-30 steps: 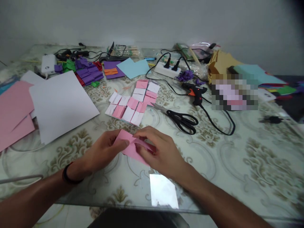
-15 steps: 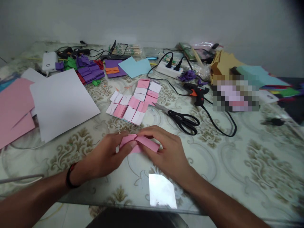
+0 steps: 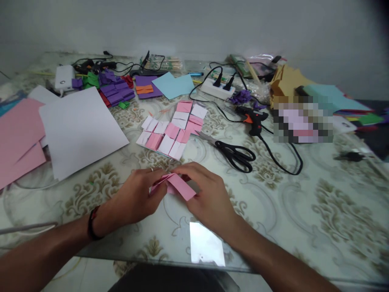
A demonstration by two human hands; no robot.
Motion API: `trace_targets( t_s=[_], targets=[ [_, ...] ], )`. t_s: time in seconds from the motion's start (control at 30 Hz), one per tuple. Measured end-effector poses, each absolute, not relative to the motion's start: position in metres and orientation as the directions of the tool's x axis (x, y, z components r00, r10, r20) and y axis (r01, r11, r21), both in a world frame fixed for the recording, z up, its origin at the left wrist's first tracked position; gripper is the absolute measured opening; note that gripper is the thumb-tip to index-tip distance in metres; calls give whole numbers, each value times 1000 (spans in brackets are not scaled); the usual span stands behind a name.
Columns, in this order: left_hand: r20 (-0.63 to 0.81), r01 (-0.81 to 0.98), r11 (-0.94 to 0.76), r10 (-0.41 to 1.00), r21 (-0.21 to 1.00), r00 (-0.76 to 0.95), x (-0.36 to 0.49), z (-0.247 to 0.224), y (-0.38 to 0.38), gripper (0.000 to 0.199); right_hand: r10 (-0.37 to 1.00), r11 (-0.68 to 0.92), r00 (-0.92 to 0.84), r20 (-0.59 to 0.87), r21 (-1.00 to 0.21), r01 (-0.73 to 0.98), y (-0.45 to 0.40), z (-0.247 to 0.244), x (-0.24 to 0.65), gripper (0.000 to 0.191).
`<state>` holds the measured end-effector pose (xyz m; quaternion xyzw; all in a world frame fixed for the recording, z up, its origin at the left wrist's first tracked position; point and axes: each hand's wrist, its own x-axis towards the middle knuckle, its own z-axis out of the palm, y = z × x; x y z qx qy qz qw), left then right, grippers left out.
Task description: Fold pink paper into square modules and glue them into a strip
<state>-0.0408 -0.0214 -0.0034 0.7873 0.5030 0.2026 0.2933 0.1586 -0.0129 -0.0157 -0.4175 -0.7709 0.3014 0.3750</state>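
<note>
Between my two hands is a piece of pink paper (image 3: 182,187), folded and bent, held just above the table near its front edge. My left hand (image 3: 139,190) pinches its left end between thumb and fingers. My right hand (image 3: 211,192) is closed on the right part, with fingers curved over the far side; some fingertips are hidden behind the paper. Beyond my hands lies a heart-like panel of folded pink and white paper pieces (image 3: 167,134). Scissors with black handles (image 3: 234,154) rest beside it, their tip touching or overlapping its right edge.
White sheets (image 3: 82,129) and pink sheets (image 3: 21,138) lie at the left. A hot glue gun (image 3: 253,119) with a looping cord is at the right, near a white power strip (image 3: 217,88). Purple folded papers (image 3: 117,91) and light blue paper (image 3: 173,85) lie farther back.
The pink paper has gone from a flatter fold to a steeper bend, its right flap now slanting down. My right hand has shifted slightly left.
</note>
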Motion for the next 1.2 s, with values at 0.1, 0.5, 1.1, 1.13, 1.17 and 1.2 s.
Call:
trace_targets(
  t_s=[0.1, 0.5, 1.1, 1.13, 1.17, 1.2],
  targets=[
    [155, 684, -381, 916, 622, 370, -39, -6, -24, 16, 872, 468, -378, 312, -760, 451, -13, -15, 158, 26],
    [-22, 443, -26, 994, 896, 104, -53, -5, -1, 14, 782, 621, -313, 539, -632, 463, -17, -20, 152, 32],
    [-56, 555, -24, 990, 832, 127, -42, -7, -8, 10, 784, 621, -470, 406, -515, 591, -8, -28, 152, 16],
    [-49, 546, -32, 990, 837, 132, -42, -8, -8, 10, 784, 620, -471, 404, -521, 587, -9, -27, 151, 12],
    [-39, 532, -41, 990, 846, 138, -41, -8, -7, 11, 784, 621, -469, 407, -524, 583, -9, -26, 150, 9],
    [-30, 515, -50, 989, 856, 145, -41, -9, -7, 14, 780, 626, -469, 414, -520, 581, -9, -24, 150, 8]
  ],
)
